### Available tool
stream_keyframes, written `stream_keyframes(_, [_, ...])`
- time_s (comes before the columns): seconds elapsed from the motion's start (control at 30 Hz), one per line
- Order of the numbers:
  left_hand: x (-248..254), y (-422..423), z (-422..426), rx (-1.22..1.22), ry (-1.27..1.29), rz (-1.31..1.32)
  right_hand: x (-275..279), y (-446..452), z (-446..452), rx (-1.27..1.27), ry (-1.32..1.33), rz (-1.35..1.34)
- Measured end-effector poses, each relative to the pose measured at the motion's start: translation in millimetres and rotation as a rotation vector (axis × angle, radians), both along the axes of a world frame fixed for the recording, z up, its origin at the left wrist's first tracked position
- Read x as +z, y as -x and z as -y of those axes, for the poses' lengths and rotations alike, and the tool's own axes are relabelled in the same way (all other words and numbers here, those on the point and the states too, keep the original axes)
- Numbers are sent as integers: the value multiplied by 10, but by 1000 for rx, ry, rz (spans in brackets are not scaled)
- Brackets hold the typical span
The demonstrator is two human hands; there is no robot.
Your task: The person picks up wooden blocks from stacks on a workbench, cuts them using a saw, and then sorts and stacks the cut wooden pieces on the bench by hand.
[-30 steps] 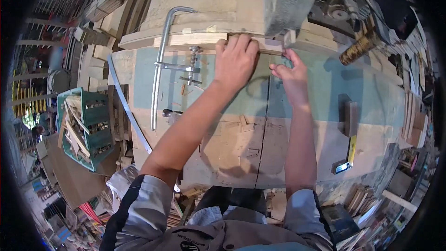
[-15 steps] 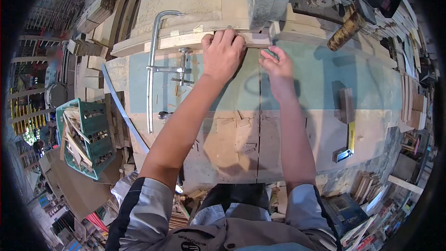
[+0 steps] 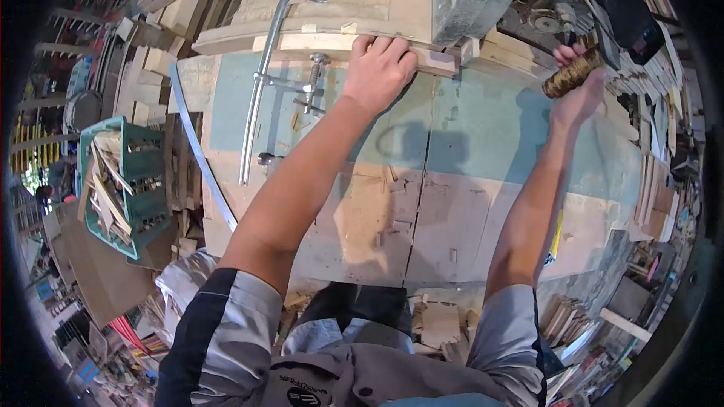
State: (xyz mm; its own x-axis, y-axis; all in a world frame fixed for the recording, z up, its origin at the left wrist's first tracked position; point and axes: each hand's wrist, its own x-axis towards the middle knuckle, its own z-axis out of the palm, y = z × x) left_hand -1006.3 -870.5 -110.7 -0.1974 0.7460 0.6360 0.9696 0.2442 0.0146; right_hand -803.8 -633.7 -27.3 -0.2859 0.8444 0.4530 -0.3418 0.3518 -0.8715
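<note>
At the far edge of the bench, my left hand (image 3: 381, 71) is closed over a narrow wooden strip (image 3: 437, 62), fingers curled over its top. The strip lies along a longer board. A steel bar clamp (image 3: 262, 79) stands left of that hand, with its threaded screw toward the hand. At the upper right, my right hand (image 3: 581, 94) is wrapped around a power tool with a brown, worn cylindrical part (image 3: 571, 75) and a black body (image 3: 637, 26). The tool's exact kind is unclear, and part of its grip is hidden behind the cylinder.
The bench has a green surface (image 3: 490, 120). A blue metal strip (image 3: 197, 147) lies along its left side. A teal crate (image 3: 143, 181) of wood offcuts stands at left. A grey dusty post (image 3: 475, 0) rises beyond the bench. Stacked boards (image 3: 656, 196) are at right.
My right hand has left the end of the wooden strip, moved right and taken hold of the power tool. My left hand stays on the strip. The view has shifted.
</note>
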Motion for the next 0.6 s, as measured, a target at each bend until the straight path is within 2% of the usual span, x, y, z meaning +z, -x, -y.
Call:
stream_keyframes(0.03, [0,7,6,-8,4,-8,11,-11,-41,17,-2,10])
stream_keyframes(0.1, [-7,19,18,-12,7,11,8,-30,-109,99,234,-1])
stream_keyframes(0.6, [-6,64,51,-35,28,10,-41,-501,393,-38,325,-29])
